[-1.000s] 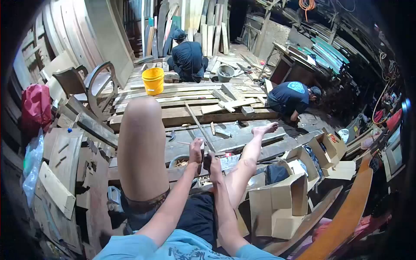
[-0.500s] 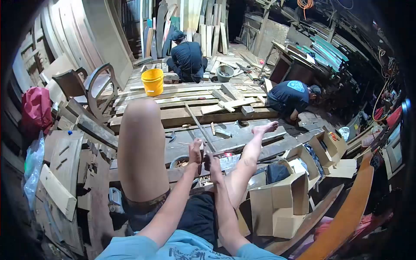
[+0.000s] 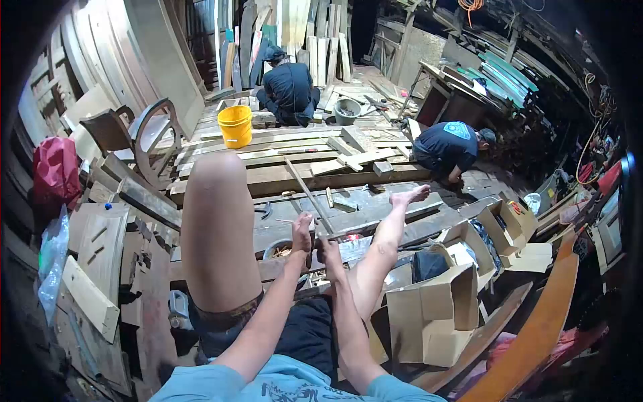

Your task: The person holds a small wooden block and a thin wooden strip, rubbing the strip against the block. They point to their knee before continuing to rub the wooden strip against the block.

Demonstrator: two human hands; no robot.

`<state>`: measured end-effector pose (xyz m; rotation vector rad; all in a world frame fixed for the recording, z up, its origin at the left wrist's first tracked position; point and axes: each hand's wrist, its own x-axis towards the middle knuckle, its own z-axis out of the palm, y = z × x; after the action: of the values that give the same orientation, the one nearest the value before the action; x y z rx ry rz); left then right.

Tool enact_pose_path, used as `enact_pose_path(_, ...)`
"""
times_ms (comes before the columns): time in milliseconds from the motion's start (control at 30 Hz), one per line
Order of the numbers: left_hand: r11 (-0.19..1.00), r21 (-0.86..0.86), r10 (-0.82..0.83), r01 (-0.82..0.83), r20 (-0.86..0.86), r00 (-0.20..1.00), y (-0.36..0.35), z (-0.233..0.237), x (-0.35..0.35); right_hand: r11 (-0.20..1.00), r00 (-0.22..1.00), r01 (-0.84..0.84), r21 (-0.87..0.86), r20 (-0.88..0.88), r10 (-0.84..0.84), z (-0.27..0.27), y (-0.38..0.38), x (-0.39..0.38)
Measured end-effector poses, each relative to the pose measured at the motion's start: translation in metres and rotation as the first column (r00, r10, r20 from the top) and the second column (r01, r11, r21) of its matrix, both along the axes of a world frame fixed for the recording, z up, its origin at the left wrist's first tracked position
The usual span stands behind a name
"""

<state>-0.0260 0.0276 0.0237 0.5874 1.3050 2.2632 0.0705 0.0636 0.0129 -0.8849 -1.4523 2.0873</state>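
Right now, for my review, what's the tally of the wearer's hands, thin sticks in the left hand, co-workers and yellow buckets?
Hands: 2 (left hand, right hand)
Thin stick: 1
Co-workers: 2 (rear co-worker, nearer co-worker)
Yellow bucket: 1
Total: 6

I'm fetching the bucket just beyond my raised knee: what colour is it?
The bucket is yellow; see the head view.

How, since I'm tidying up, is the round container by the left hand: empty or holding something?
Holding something: brownish pieces show inside the round container beside the left hand. How full, I cannot tell.
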Motion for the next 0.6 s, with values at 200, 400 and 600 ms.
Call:
enact_pose_path(200, 0.999, -0.027, 0.035, -0.037, -0.077, 0.996, 0.002, 0.004, 0.001, 0.986, 0.986, -0.001, 0.168, 0.166, -0.027, -0.022, 0.01, -0.006)
enact_pose_path(400, 0.998, -0.011, 0.055, -0.057, -0.13, 0.99, 0.002, -0.003, -0.003, 0.993, 0.99, 0.088, -0.076, -0.103, -0.096, 0.005, -0.007, -0.001)
enact_pose_path(600, 0.999, -0.027, 0.028, -0.031, -0.083, 0.996, 0.002, -0.001, -0.004, 0.967, 0.976, 0.131, -0.218, -0.145, -0.164, 0.029, -0.017, 0.0)
